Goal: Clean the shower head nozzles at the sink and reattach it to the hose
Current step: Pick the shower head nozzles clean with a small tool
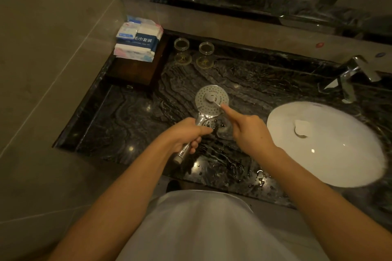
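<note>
Head cam: left hand (pixel 186 133) grips shower head (pixel 211 99) handle; right hand (pixel 250 131) pinches a small brush (pixel 213 99) on the nozzles, over open countertop (pixel 131 116) left of the sink (pixel 339 154).

White garment (pixel 203 229), bare forearms, no sleeves

Around the shower head (pixel 211 99), held face-up above the dark marble counter (pixel 131 116), bare counter lies open to its left and below it. Beyond it stand two glass cups (pixel 194 45); farther left a wooden tray (pixel 135 70) with towel packs (pixel 137 38). To its right sit the basin (pixel 339 154) and faucet (pixel 352 74)
</note>
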Demonstrator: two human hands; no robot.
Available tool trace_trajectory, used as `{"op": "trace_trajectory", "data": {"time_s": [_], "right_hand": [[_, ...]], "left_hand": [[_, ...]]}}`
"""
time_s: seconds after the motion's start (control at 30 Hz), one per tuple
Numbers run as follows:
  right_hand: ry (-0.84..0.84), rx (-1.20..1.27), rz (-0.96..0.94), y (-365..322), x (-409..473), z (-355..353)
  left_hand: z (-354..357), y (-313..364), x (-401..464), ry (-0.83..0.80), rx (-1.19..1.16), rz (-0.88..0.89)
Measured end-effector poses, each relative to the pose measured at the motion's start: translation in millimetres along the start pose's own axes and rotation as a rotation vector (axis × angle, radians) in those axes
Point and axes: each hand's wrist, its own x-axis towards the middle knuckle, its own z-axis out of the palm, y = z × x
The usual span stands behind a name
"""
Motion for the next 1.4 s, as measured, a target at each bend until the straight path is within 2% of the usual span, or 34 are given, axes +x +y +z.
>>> {"op": "trace_trajectory", "data": {"time_s": [0.13, 0.3, 0.47, 0.53, 0.67, 0.77, 0.87, 1.07, 1.27, 1.4], "right_hand": [[-0.081, 0.005, -0.103, 2, -18, 18], [0.059, 0.061, -0.01, 11, 1, 7], [-0.039, -0.027, -0.114, -10, -18, 29], [-0.01, -0.046, -0.118, -8, -15, 32], [0.127, 0.064, 0.017, 2, 4, 15], [0.072, 0.13, -0.047, -4, -6, 20], [-0.028, 0.12, -0.146, -8, -19, 36], [0.13, 0.201, 0.013, -3, -2, 24], [-0.027, 0.169, -0.1, -13, -26, 44], [0.098, 0.19, 0.019, 3, -1, 15]], "left_hand": [[-1, -1, -1, -0.002, -0.033, -0.014], [4, -3, 1, -0.001, -0.192, -0.032], [7, 1, -1, 0.014, -0.317, -0.001], [12, 1, -2, 0.031, -0.361, 0.006], [23, 0, -2, 0.085, -0.515, 0.02], [27, 0, -1, 0.101, -0.57, 0.035], [26, -2, -2, 0.117, -0.573, 0.048], [34, 0, -3, 0.127, -0.587, 0.045], [32, -7, -4, 0.122, -0.558, 0.04], [36, -5, -7, 0.13, -0.52, 0.042]]}}
